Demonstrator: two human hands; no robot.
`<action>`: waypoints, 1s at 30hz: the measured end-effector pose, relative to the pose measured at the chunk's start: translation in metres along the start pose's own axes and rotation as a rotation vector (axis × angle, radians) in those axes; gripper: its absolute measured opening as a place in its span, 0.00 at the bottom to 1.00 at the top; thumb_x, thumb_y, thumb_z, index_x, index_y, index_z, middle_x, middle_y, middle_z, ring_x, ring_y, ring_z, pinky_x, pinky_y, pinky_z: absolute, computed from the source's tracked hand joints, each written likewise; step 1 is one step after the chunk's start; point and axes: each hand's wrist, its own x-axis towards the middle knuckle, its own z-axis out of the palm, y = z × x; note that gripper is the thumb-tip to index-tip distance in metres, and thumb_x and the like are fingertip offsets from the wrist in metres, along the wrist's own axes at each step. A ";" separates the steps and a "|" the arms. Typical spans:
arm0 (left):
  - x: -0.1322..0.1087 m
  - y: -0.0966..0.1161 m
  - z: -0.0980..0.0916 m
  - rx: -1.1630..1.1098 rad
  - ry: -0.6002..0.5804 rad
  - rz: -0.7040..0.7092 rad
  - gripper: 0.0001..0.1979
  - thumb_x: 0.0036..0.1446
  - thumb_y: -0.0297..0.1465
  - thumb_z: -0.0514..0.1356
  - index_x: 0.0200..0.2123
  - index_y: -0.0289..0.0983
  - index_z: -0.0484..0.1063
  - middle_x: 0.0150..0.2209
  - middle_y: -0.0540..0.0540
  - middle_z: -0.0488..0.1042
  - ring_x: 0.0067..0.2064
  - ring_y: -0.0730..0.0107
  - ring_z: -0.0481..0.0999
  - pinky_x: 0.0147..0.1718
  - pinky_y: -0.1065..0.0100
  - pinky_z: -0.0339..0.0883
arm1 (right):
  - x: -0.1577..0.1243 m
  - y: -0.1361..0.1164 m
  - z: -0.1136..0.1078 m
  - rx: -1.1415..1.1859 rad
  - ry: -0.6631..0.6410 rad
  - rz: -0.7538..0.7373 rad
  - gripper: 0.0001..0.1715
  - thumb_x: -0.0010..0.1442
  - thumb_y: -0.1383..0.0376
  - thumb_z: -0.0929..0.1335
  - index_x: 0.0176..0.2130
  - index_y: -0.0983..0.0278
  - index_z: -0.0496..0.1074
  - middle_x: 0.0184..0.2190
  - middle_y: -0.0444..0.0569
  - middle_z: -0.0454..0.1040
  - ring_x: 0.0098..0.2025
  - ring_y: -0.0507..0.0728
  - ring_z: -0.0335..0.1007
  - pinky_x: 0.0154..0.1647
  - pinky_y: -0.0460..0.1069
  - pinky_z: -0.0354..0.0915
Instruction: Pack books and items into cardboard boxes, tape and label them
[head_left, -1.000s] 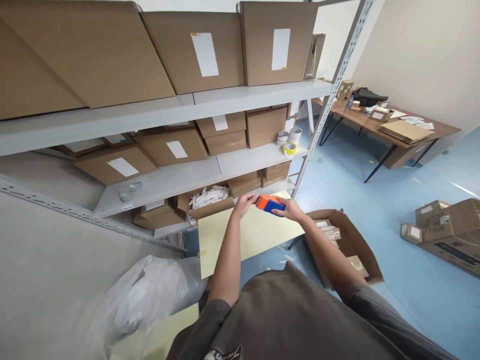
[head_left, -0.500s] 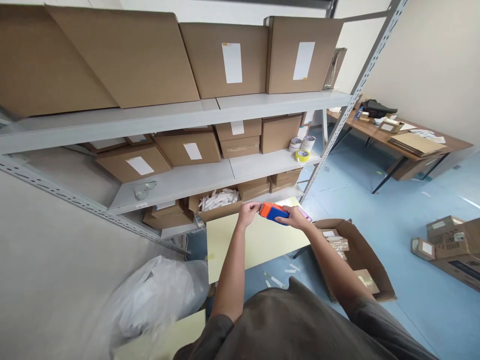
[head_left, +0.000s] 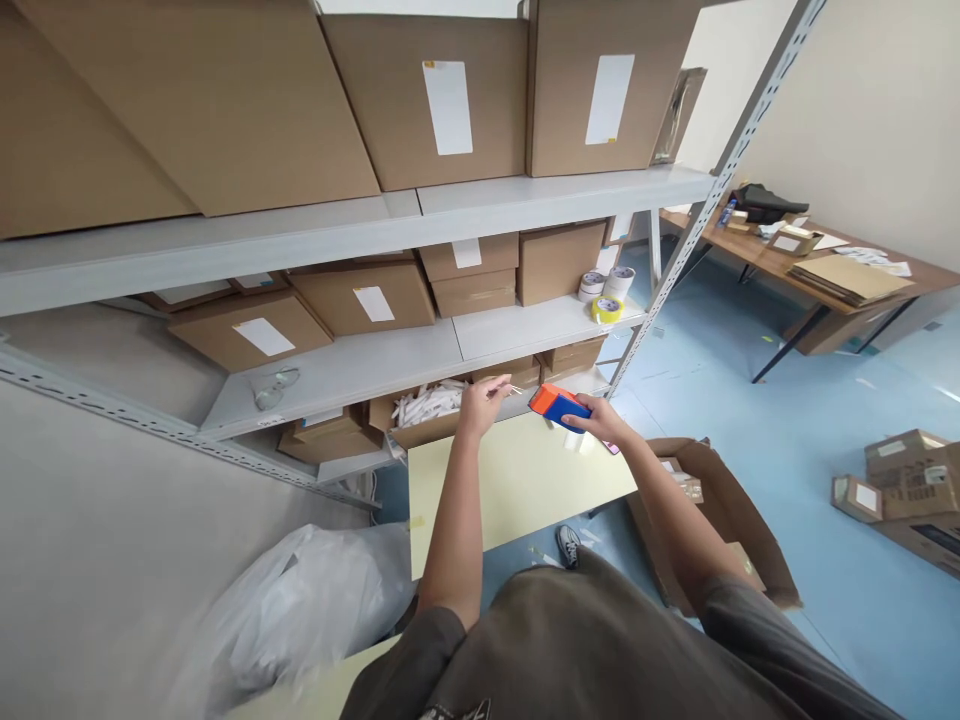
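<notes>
My right hand [head_left: 598, 418] is wrapped around the right end of a small orange-and-blue box [head_left: 561, 408], held tilted above the pale yellow tabletop [head_left: 517, 485]. To the left of the box, and apart from it, my left hand [head_left: 484, 402] pinches a thin pale strip [head_left: 516, 391] that points toward the box. The strip is too small to make out well. Beneath my right hand lie a few whitish pieces [head_left: 576, 440] and a pink-edged flat thing [head_left: 611, 448], partly covered by the hand.
Behind the table stands a grey shelf rack [head_left: 360, 345] with cardboard boxes, white tape rolls [head_left: 619, 283] and yellow tape [head_left: 606, 309]. An open carton [head_left: 439, 428] holds many white pieces. A large open carton [head_left: 720, 500] is at right, plastic bags [head_left: 322, 590] at left.
My left hand has drawn away from the orange end of the box, leftward and up, with a thin strip in its fingers. My right hand still holds the box. A shoe now shows below.
</notes>
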 end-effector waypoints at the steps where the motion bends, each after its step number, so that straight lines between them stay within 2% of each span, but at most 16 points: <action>1: 0.006 0.001 0.006 0.020 0.025 -0.002 0.15 0.65 0.40 0.68 0.52 0.43 0.86 0.55 0.41 0.83 0.56 0.49 0.82 0.64 0.49 0.72 | 0.010 0.006 -0.002 -0.011 -0.016 -0.016 0.25 0.62 0.42 0.73 0.38 0.61 0.76 0.30 0.44 0.76 0.31 0.57 0.70 0.34 0.49 0.64; 4: 0.017 0.001 0.023 0.133 0.173 -0.001 0.24 0.65 0.42 0.69 0.62 0.45 0.81 0.69 0.40 0.72 0.64 0.46 0.77 0.68 0.52 0.68 | 0.042 0.031 -0.007 -0.112 -0.014 -0.034 0.20 0.63 0.47 0.74 0.42 0.61 0.79 0.34 0.48 0.81 0.34 0.60 0.75 0.38 0.52 0.68; 5: 0.020 0.000 0.027 0.173 0.248 -0.011 0.30 0.64 0.43 0.69 0.68 0.46 0.75 0.74 0.40 0.65 0.66 0.45 0.76 0.69 0.53 0.67 | 0.054 0.042 -0.009 -0.158 0.018 -0.038 0.18 0.64 0.50 0.74 0.43 0.60 0.79 0.37 0.51 0.82 0.36 0.62 0.77 0.41 0.53 0.69; 7: 0.025 -0.002 0.031 0.230 0.385 -0.057 0.47 0.63 0.45 0.70 0.79 0.47 0.55 0.80 0.38 0.52 0.66 0.46 0.76 0.68 0.53 0.69 | 0.079 0.063 -0.014 -0.230 0.091 -0.072 0.16 0.65 0.54 0.75 0.47 0.61 0.79 0.44 0.56 0.84 0.44 0.67 0.79 0.48 0.56 0.72; 9: 0.031 -0.005 0.033 0.266 0.441 -0.102 0.57 0.62 0.46 0.70 0.82 0.47 0.38 0.81 0.36 0.47 0.63 0.49 0.79 0.64 0.53 0.73 | 0.106 0.083 -0.021 -0.264 0.117 -0.152 0.18 0.66 0.58 0.74 0.52 0.63 0.78 0.51 0.61 0.83 0.53 0.70 0.79 0.55 0.60 0.72; 10: 0.034 -0.006 0.034 0.278 0.435 -0.110 0.59 0.62 0.46 0.70 0.82 0.47 0.34 0.81 0.35 0.47 0.61 0.50 0.80 0.61 0.54 0.75 | 0.120 0.091 -0.026 -0.275 0.108 -0.200 0.20 0.66 0.59 0.74 0.54 0.64 0.77 0.53 0.63 0.82 0.56 0.70 0.77 0.58 0.61 0.71; 12: 0.039 -0.008 0.038 0.297 0.394 -0.107 0.56 0.64 0.45 0.69 0.82 0.48 0.36 0.80 0.35 0.51 0.60 0.53 0.80 0.58 0.56 0.77 | 0.152 0.102 -0.034 -0.303 0.074 -0.271 0.21 0.67 0.61 0.74 0.57 0.66 0.76 0.55 0.64 0.81 0.59 0.71 0.75 0.63 0.63 0.69; 15: 0.045 -0.010 0.049 0.313 0.367 -0.127 0.49 0.66 0.42 0.67 0.81 0.50 0.44 0.77 0.36 0.57 0.58 0.56 0.81 0.54 0.58 0.79 | 0.205 0.109 -0.043 -0.364 0.033 -0.301 0.23 0.67 0.63 0.73 0.59 0.67 0.75 0.56 0.65 0.80 0.61 0.72 0.73 0.68 0.65 0.64; 19: 0.047 -0.016 0.063 0.297 0.382 -0.151 0.41 0.68 0.39 0.65 0.79 0.51 0.52 0.75 0.38 0.61 0.55 0.57 0.81 0.52 0.57 0.79 | 0.276 0.111 -0.042 -0.432 -0.013 -0.250 0.24 0.66 0.66 0.72 0.60 0.69 0.74 0.57 0.66 0.79 0.62 0.72 0.72 0.71 0.65 0.59; 22: 0.046 -0.027 0.065 0.276 0.411 -0.166 0.39 0.68 0.37 0.65 0.78 0.51 0.55 0.75 0.37 0.61 0.52 0.59 0.82 0.49 0.58 0.80 | 0.316 0.116 -0.035 -0.473 -0.064 -0.191 0.25 0.66 0.69 0.70 0.61 0.70 0.74 0.58 0.67 0.79 0.62 0.71 0.72 0.70 0.63 0.60; 24: 0.044 -0.036 0.064 0.280 0.426 -0.184 0.38 0.67 0.37 0.65 0.77 0.50 0.58 0.74 0.36 0.62 0.48 0.62 0.82 0.48 0.58 0.81 | 0.333 0.121 -0.031 -0.483 -0.100 -0.182 0.26 0.66 0.70 0.69 0.62 0.70 0.74 0.57 0.66 0.80 0.61 0.70 0.74 0.70 0.62 0.60; 27: 0.041 -0.048 0.063 0.300 0.447 -0.198 0.35 0.66 0.37 0.65 0.74 0.46 0.63 0.72 0.35 0.65 0.47 0.62 0.82 0.46 0.58 0.81 | 0.343 0.131 -0.026 -0.482 -0.123 -0.209 0.25 0.65 0.70 0.69 0.61 0.67 0.75 0.56 0.63 0.81 0.62 0.69 0.74 0.71 0.63 0.58; 30: 0.037 -0.053 0.061 0.318 0.468 -0.203 0.28 0.66 0.37 0.65 0.68 0.43 0.72 0.70 0.35 0.68 0.50 0.59 0.83 0.46 0.59 0.81 | 0.341 0.136 -0.023 -0.495 -0.057 -0.189 0.28 0.62 0.69 0.71 0.61 0.68 0.76 0.58 0.67 0.79 0.65 0.73 0.71 0.71 0.66 0.57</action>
